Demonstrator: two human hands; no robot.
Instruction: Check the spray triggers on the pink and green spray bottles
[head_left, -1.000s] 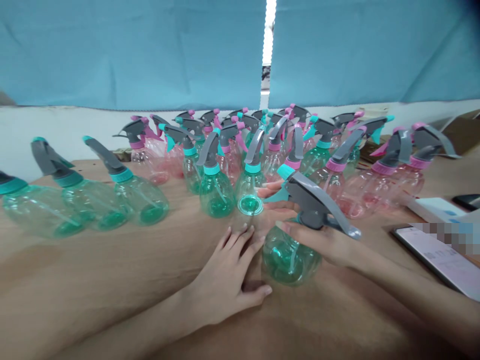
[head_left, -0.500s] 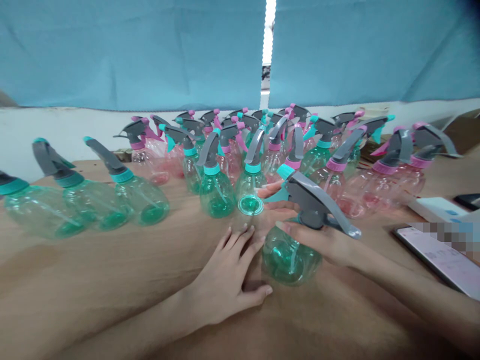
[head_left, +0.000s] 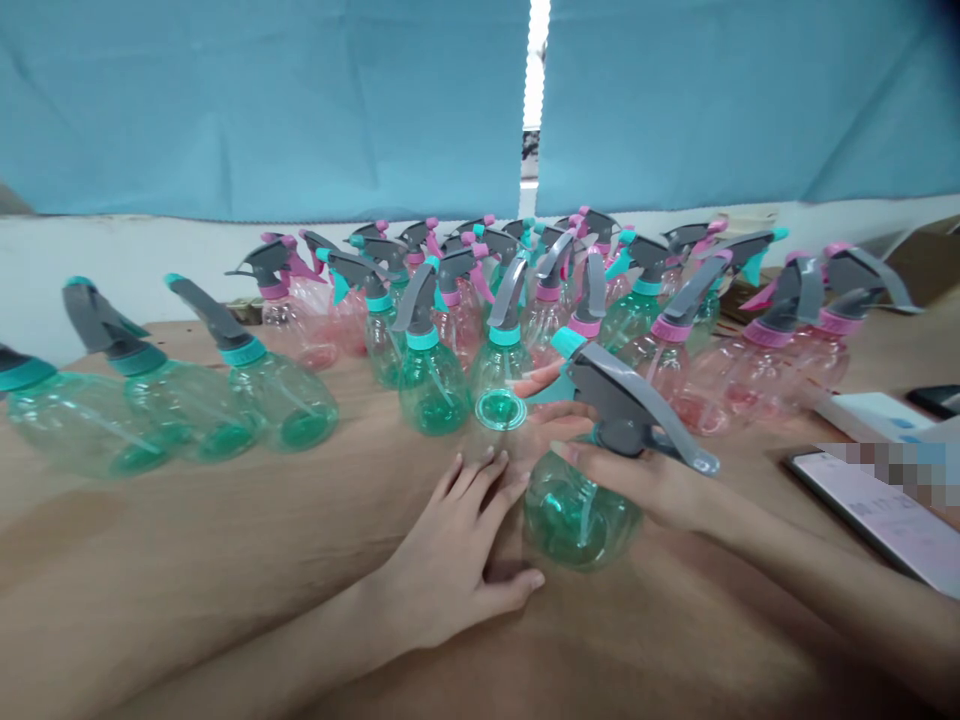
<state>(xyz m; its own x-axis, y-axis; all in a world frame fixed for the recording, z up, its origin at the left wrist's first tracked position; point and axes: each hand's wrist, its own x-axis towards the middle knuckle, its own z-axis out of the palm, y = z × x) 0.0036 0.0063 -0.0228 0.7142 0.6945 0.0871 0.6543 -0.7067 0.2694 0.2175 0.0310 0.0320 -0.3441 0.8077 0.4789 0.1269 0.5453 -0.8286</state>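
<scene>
Lying flat on the wooden table, my left hand has its fingers stretched out and apart and holds nothing. Just right of its fingertips is a clear green spray bottle with a grey and turquoise trigger head. My right hand is wrapped round this bottle at its neck, below the head. The bottle looks upright, its nozzle pointing to the left. Straight ahead of my left fingers stand two green spray bottles with turquoise collars; the base of the right one shows a bright ring.
Several more green spray bottles stand in a row at the left. Pink spray bottles and green ones crowd the back and right. A phone lies on the table at the right. Behind hangs a blue curtain.
</scene>
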